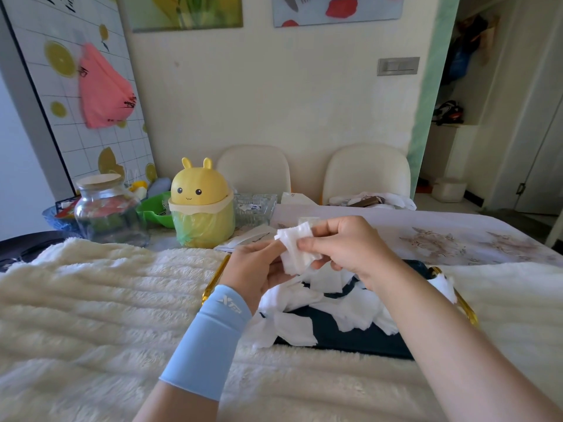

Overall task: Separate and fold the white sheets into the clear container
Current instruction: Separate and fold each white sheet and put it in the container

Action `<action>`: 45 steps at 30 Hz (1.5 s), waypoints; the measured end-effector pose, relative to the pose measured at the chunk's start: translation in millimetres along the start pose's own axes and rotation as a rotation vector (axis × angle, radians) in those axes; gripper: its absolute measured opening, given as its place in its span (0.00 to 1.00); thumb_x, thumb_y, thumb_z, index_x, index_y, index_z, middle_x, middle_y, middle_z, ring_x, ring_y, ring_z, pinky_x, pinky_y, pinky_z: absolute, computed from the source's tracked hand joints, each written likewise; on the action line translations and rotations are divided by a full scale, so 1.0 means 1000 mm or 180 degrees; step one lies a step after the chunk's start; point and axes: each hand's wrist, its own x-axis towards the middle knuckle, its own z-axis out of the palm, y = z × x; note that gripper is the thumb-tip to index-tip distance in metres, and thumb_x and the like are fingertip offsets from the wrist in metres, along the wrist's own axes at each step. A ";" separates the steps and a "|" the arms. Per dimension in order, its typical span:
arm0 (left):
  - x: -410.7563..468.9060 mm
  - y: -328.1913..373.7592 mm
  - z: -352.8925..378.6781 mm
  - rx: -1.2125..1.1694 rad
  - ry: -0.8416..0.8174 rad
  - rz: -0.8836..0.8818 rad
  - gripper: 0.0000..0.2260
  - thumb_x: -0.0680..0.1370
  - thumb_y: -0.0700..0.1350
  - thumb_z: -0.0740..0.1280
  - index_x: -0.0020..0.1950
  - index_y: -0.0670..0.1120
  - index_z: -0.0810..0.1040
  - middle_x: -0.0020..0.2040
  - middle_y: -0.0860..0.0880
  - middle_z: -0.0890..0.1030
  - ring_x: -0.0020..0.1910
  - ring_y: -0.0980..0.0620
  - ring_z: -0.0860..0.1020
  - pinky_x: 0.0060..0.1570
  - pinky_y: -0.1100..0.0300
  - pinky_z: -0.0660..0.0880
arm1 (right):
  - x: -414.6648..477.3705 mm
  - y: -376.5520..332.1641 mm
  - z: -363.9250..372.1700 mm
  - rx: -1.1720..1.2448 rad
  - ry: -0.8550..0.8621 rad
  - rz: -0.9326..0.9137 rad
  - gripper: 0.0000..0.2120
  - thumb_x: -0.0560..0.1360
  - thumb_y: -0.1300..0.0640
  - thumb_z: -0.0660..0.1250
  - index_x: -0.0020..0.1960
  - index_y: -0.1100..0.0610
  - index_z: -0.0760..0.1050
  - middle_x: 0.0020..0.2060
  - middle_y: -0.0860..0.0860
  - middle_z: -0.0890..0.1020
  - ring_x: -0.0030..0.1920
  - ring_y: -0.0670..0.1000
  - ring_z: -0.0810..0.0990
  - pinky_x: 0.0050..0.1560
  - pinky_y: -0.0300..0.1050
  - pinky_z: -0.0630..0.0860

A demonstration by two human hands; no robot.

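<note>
A small folded white sheet [297,249] is held up above the tray between both hands. My left hand [256,269], with a light blue sleeve on its wrist, holds the sheet from the left and below. My right hand [344,245] pinches its right edge with thumb and fingers. Beneath the hands, several loose white sheets [323,306] lie scattered over a dark tray [350,339] with gold handles. A clear glass dish [254,208] stands at the back of the table, behind the yellow bin.
A fluffy cream blanket [106,300] covers the near table. At the back left stand a glass jar with a cork lid [105,208], a yellow bunny-shaped bin [199,205] and a green bowl [155,210]. Two cream chairs [365,172] stand behind the table.
</note>
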 end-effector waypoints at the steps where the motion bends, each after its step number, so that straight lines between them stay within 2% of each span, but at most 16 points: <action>1: 0.000 0.000 0.000 0.0016 -0.0017 0.0004 0.10 0.81 0.40 0.64 0.57 0.36 0.82 0.50 0.37 0.85 0.51 0.40 0.84 0.44 0.57 0.82 | 0.000 0.001 0.000 -0.0038 0.0044 0.0007 0.08 0.71 0.59 0.78 0.48 0.61 0.84 0.37 0.54 0.86 0.29 0.46 0.81 0.27 0.36 0.67; 5: 0.000 0.000 0.000 -0.0028 -0.0011 -0.0056 0.10 0.82 0.41 0.64 0.57 0.36 0.81 0.50 0.38 0.85 0.51 0.41 0.84 0.42 0.57 0.82 | 0.002 0.001 -0.004 -0.0115 0.0195 0.0086 0.12 0.69 0.55 0.79 0.46 0.62 0.82 0.24 0.44 0.76 0.27 0.45 0.71 0.26 0.29 0.68; 8: 0.000 0.001 0.000 -0.0059 0.0031 -0.0045 0.11 0.81 0.41 0.64 0.58 0.36 0.81 0.50 0.38 0.85 0.49 0.42 0.85 0.41 0.59 0.82 | 0.004 0.001 -0.009 0.0037 0.0163 0.0172 0.15 0.68 0.51 0.81 0.47 0.60 0.83 0.27 0.44 0.77 0.28 0.45 0.70 0.29 0.32 0.65; 11: -0.001 0.002 0.001 -0.0119 -0.0098 -0.0037 0.13 0.81 0.42 0.64 0.59 0.35 0.81 0.51 0.38 0.85 0.51 0.42 0.84 0.42 0.58 0.82 | 0.005 0.002 -0.005 -0.0084 0.0173 0.0146 0.12 0.67 0.52 0.81 0.42 0.56 0.81 0.23 0.40 0.76 0.30 0.43 0.72 0.30 0.32 0.66; 13: -0.002 0.004 0.002 -0.0129 -0.0199 -0.0038 0.17 0.80 0.49 0.65 0.59 0.36 0.81 0.51 0.38 0.85 0.52 0.42 0.84 0.48 0.54 0.82 | 0.005 0.003 -0.001 -0.0187 0.0277 0.0102 0.12 0.67 0.53 0.81 0.41 0.54 0.79 0.31 0.42 0.81 0.36 0.42 0.77 0.38 0.35 0.72; 16: -0.003 0.006 0.002 0.0098 -0.0404 0.0018 0.23 0.73 0.56 0.70 0.57 0.39 0.83 0.53 0.38 0.85 0.54 0.42 0.83 0.57 0.50 0.80 | 0.006 0.004 0.000 -0.0079 0.0223 0.0076 0.17 0.67 0.52 0.81 0.51 0.52 0.79 0.45 0.49 0.84 0.43 0.46 0.82 0.46 0.40 0.76; 19: -0.004 0.005 -0.001 0.0404 -0.0538 0.0138 0.16 0.73 0.44 0.74 0.58 0.39 0.83 0.53 0.40 0.85 0.56 0.41 0.83 0.60 0.49 0.78 | 0.006 0.006 -0.006 0.0098 -0.0199 0.0166 0.18 0.70 0.53 0.79 0.58 0.48 0.78 0.42 0.45 0.85 0.38 0.44 0.81 0.43 0.41 0.72; 22: -0.003 0.004 -0.005 0.0400 -0.0521 0.0062 0.12 0.76 0.36 0.71 0.59 0.38 0.81 0.54 0.40 0.85 0.55 0.42 0.83 0.58 0.51 0.79 | 0.006 0.007 -0.014 0.0083 -0.0302 0.0086 0.10 0.74 0.53 0.76 0.54 0.51 0.82 0.42 0.45 0.87 0.37 0.45 0.83 0.43 0.43 0.71; 25: -0.001 0.005 -0.008 0.0343 -0.0296 -0.0016 0.11 0.75 0.35 0.71 0.57 0.38 0.82 0.52 0.40 0.85 0.51 0.44 0.85 0.51 0.55 0.82 | 0.009 0.009 -0.034 -0.0865 -0.0104 -0.0348 0.03 0.76 0.56 0.74 0.49 0.50 0.83 0.42 0.44 0.86 0.34 0.41 0.82 0.42 0.38 0.72; 26: 0.000 0.005 -0.008 0.0310 -0.0236 -0.0046 0.11 0.75 0.36 0.71 0.57 0.38 0.82 0.51 0.40 0.86 0.51 0.45 0.85 0.50 0.56 0.82 | 0.010 0.010 -0.042 -0.1395 -0.0238 -0.0443 0.04 0.75 0.57 0.74 0.48 0.49 0.84 0.41 0.42 0.85 0.33 0.37 0.80 0.42 0.35 0.72; 28: 0.001 0.005 -0.009 0.0272 -0.0205 -0.0080 0.10 0.76 0.36 0.70 0.57 0.38 0.82 0.51 0.41 0.86 0.50 0.45 0.85 0.49 0.57 0.82 | 0.007 0.014 -0.052 -0.2410 -0.0896 -0.0141 0.12 0.74 0.61 0.73 0.51 0.45 0.85 0.40 0.35 0.82 0.37 0.32 0.79 0.41 0.29 0.71; 31: -0.001 0.005 -0.007 0.0220 -0.0215 -0.0102 0.09 0.76 0.37 0.70 0.56 0.37 0.82 0.51 0.40 0.85 0.50 0.46 0.85 0.47 0.58 0.83 | 0.005 0.026 -0.050 -0.3247 -0.1660 0.0275 0.23 0.73 0.65 0.72 0.60 0.41 0.81 0.52 0.34 0.82 0.56 0.39 0.80 0.56 0.37 0.77; 33: -0.001 0.004 -0.005 0.0228 -0.0213 -0.0099 0.09 0.76 0.37 0.70 0.56 0.37 0.82 0.51 0.40 0.85 0.49 0.46 0.85 0.46 0.59 0.83 | 0.006 0.028 -0.046 -0.3365 -0.1730 0.0353 0.25 0.71 0.64 0.74 0.64 0.43 0.80 0.52 0.36 0.80 0.58 0.44 0.80 0.60 0.43 0.79; 36: 0.000 0.003 -0.005 0.0265 -0.0182 -0.0072 0.08 0.77 0.37 0.70 0.55 0.37 0.82 0.50 0.40 0.86 0.48 0.46 0.85 0.46 0.59 0.82 | 0.007 0.027 -0.045 -0.3551 -0.1646 0.0334 0.24 0.70 0.61 0.76 0.64 0.45 0.80 0.43 0.38 0.78 0.50 0.46 0.81 0.54 0.44 0.81; 41: -0.002 0.003 -0.004 0.0290 -0.0130 -0.0046 0.07 0.77 0.37 0.69 0.53 0.38 0.82 0.49 0.41 0.86 0.46 0.47 0.85 0.45 0.59 0.83 | 0.012 0.026 -0.058 -0.3303 -0.1132 0.0214 0.15 0.72 0.56 0.77 0.58 0.49 0.82 0.48 0.43 0.83 0.48 0.47 0.81 0.43 0.41 0.77; 45: -0.001 0.003 -0.004 0.0385 0.0020 0.0004 0.07 0.77 0.38 0.70 0.53 0.38 0.82 0.49 0.39 0.86 0.48 0.45 0.85 0.46 0.57 0.83 | 0.014 0.027 -0.051 -0.2774 -0.0978 0.0115 0.22 0.70 0.56 0.79 0.60 0.47 0.76 0.49 0.42 0.81 0.47 0.45 0.80 0.40 0.41 0.76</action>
